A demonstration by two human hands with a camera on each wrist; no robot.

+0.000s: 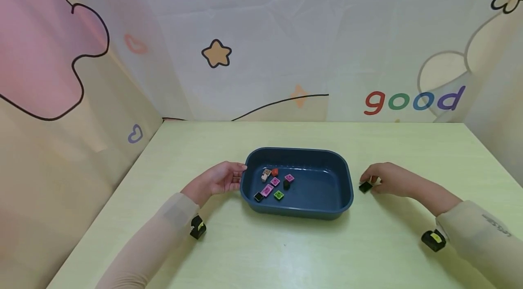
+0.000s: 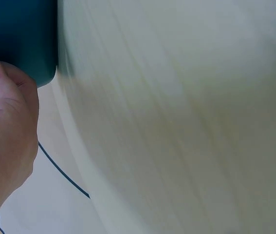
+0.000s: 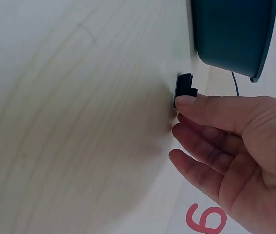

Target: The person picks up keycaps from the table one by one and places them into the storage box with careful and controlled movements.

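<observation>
A dark blue rectangular basin [image 1: 302,211] stands on the table, with several small toy bricks inside. Among them are a pink brick [image 1: 267,190], a green brick [image 1: 279,195], a red brick [image 1: 275,172] and a black brick [image 1: 259,196]. At the basin's left end, my left hand [image 1: 222,177] holds the rim between thumb and fingers; the left wrist view partly cuts off this grip. Right of the basin, my right hand [image 1: 390,180] pinches another black brick [image 3: 183,87] by its edge, at the table surface. In the right wrist view its other fingers [image 3: 196,168] are loosely bent.
The pale wooden table [image 1: 286,257] extends around the basin on all sides. A printed cloth [image 1: 278,62] hangs behind and at both sides. Each wrist carries a small black camera, one on the left [image 1: 198,227] and one on the right [image 1: 434,240].
</observation>
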